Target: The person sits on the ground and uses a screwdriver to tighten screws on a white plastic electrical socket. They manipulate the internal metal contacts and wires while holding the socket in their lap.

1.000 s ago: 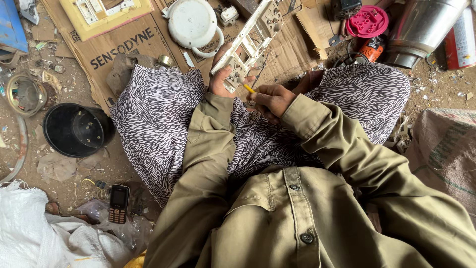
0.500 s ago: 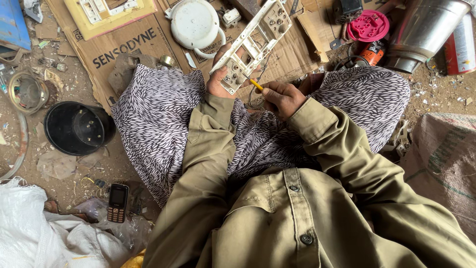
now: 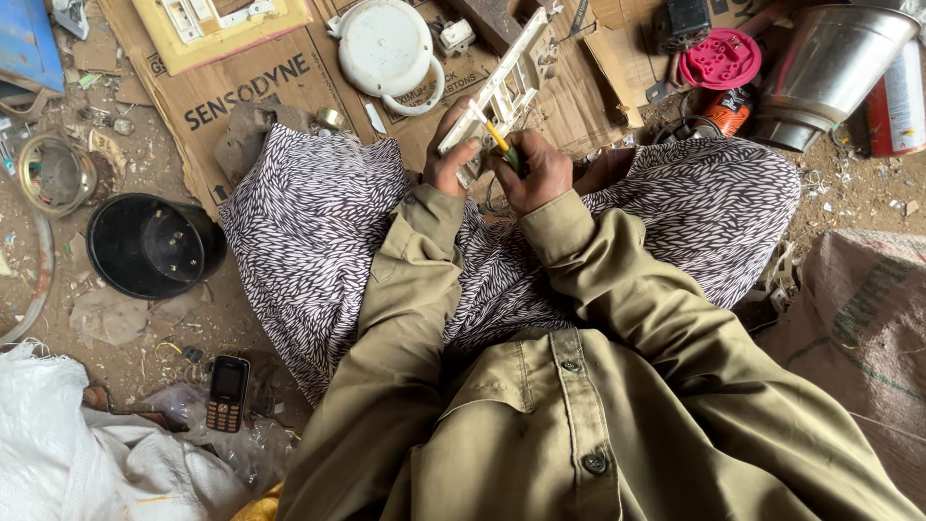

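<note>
Fingers of the left hand (image 3: 451, 159) curl round the lower end of a long cream plastic switch frame with square openings (image 3: 503, 89), gripping it so that it slants up toward the upper centre of the frame. Beside it, the right hand (image 3: 536, 172) is closed in a fist around a small screwdriver with a yellow and green handle (image 3: 502, 143), its tip set against the frame's inner edge. Both hands sit just above centre, over a lap covered in black-and-white patterned cloth (image 3: 318, 222), and olive-green sleeves (image 3: 617, 280) run back from them to the bottom of the frame.

Flattened brown cardboard (image 3: 241, 87) lies under the frame and beyond the knees. On it, just left of the frame, rests a round white plastic housing with a looped handle (image 3: 386, 48), and in the upper left corner a yellow board fitted with white switches (image 3: 207, 24). At the upper right a pink round plastic lid (image 3: 721, 58) sits next to a shiny steel bucket lying tipped on its side (image 3: 830, 68).

At the left edge, on the dirt floor, stands a black round bowl (image 3: 149, 246). Lower left, a small dark keypad phone (image 3: 229, 392) lies near a white plastic sack (image 3: 68, 453). A brown woven sack (image 3: 858, 328) fills the right edge.
</note>
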